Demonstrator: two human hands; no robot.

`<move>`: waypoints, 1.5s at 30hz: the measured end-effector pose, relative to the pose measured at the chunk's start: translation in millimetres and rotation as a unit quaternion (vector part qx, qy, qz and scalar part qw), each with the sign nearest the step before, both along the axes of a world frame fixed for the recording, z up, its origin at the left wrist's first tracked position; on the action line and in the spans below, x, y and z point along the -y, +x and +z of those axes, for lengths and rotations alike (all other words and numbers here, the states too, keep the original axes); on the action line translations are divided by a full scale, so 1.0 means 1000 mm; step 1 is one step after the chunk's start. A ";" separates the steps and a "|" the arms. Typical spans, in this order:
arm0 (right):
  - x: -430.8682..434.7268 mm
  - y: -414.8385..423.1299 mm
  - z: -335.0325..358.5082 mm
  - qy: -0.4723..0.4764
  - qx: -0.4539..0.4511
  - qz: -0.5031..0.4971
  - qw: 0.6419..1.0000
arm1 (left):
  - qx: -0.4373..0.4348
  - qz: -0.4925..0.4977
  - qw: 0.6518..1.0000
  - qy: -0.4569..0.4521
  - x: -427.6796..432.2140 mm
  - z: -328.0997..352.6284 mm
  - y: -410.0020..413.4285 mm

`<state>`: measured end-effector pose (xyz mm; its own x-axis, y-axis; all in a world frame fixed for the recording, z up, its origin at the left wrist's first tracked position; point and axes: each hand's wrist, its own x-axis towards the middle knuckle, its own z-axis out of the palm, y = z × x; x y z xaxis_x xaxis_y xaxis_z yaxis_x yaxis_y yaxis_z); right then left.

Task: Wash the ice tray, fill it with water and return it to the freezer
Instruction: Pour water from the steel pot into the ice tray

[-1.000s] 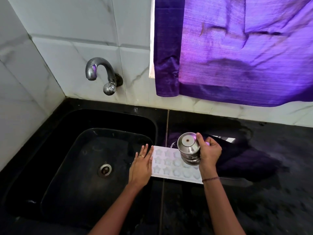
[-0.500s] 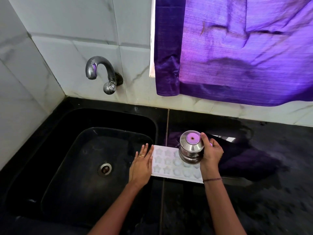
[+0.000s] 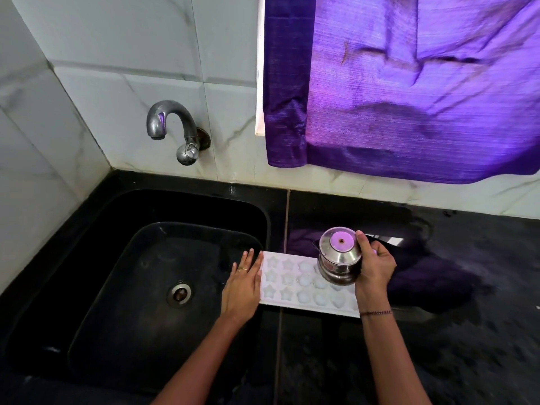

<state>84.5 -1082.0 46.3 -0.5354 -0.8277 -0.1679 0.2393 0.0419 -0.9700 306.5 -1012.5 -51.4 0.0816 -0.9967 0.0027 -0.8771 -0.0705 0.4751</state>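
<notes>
Gripping the steel pot (image 3: 339, 258), the right hand (image 3: 375, 267) holds it tipped above the ice tray (image 3: 292, 285), which lies on the bench (image 3: 453, 346) beside the sink (image 3: 131, 287). Left hand (image 3: 244, 285) flat, fingers straight, steadies its end. Risk: a fast tip overfills cells, flooding the bench.

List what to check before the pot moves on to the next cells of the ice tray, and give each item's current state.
1. Ice tray lies flat on the counter: ok.
2. Left hand rests with straight fingers against the tray's left end: ok.
3. Right hand grips the steel pot firmly: ok.
4. Pot is tilted over the tray's right cells, not beyond its edge: ok.
5. Water left in the pot: cannot tell, because its mouth faces away.
6. Tap is off, with no stream at the spout: ok.
</notes>
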 end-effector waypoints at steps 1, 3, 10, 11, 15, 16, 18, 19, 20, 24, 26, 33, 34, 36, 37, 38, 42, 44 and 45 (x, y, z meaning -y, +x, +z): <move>0.000 -0.002 0.000 0.000 -0.007 0.002 1.000 | -0.003 0.001 1.000 -0.002 0.000 -0.001 0.000; 0.000 -0.005 -0.002 -0.004 -0.022 0.006 1.000 | -0.008 0.005 1.000 -0.006 0.001 -0.003 0.000; 0.000 -0.011 -0.002 -0.008 -0.070 0.008 0.997 | 0.002 0.005 1.000 -0.003 0.001 -0.003 0.000; 0.000 -0.011 -0.002 -0.009 -0.076 0.007 0.997 | 0.003 0.005 1.000 -0.004 0.001 -0.004 0.000; -0.001 -0.009 0.000 -0.010 -0.101 0.006 0.995 | 0.004 0.004 1.000 -0.003 0.001 -0.004 0.000; -0.001 -0.008 0.000 -0.008 -0.102 0.006 0.995 | 0.003 0.003 1.000 -0.003 0.001 -0.003 0.000; -0.001 -0.008 0.000 -0.006 -0.104 0.006 0.995 | 0.002 0.004 1.000 -0.003 0.000 -0.003 0.000; 0.000 -0.007 0.000 -0.005 -0.104 0.006 0.994 | 0.002 0.004 1.000 -0.004 0.000 -0.003 0.000; 0.000 -0.007 0.000 -0.003 -0.103 0.007 0.995 | 0.003 0.004 1.000 -0.004 0.001 -0.002 0.000; 0.001 -0.006 -0.001 -0.001 -0.093 0.008 0.996 | 0.006 0.004 1.000 -0.004 0.000 -0.001 0.000; 0.001 -0.006 -0.003 -0.003 -0.077 0.006 0.997 | 0.007 0.003 1.000 -0.004 0.000 -0.001 0.000; 0.004 -0.009 -0.003 -0.009 0.017 -0.012 1.000 | 0.009 0.002 1.000 -0.010 0.000 -0.001 -0.001; 0.004 -0.010 -0.003 -0.011 0.025 -0.014 1.000 | 0.012 0.002 1.000 -0.010 0.000 -0.001 -0.001; 0.004 -0.012 -0.003 -0.014 0.040 -0.019 0.999 | 0.015 0.003 1.000 -0.011 0.000 -0.001 0.000; 0.004 -0.013 -0.003 -0.015 0.048 -0.020 0.999 | 0.016 0.003 1.000 -0.012 0.000 -0.002 -0.001; 0.005 -0.014 -0.003 -0.016 0.052 -0.021 0.998 | 0.017 0.004 1.000 -0.012 0.000 -0.002 -0.001; 0.004 -0.016 -0.002 -0.022 0.049 -0.021 0.998 | 0.016 0.004 1.000 -0.011 0.000 -0.002 -0.001; 0.003 -0.018 -0.002 -0.020 0.044 -0.020 0.999 | 0.016 0.004 1.000 -0.011 0.000 -0.002 -0.001; 0.003 -0.018 -0.002 -0.020 0.041 -0.020 0.999 | 0.017 0.005 1.000 -0.010 -0.001 -0.002 -0.001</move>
<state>66.2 -1085.5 44.4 -0.5544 -0.8126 -0.1799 0.3190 -0.0079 -0.9477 305.5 -1011.9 -53.5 0.0902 -0.9956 0.0264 -0.8919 -0.0690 0.4470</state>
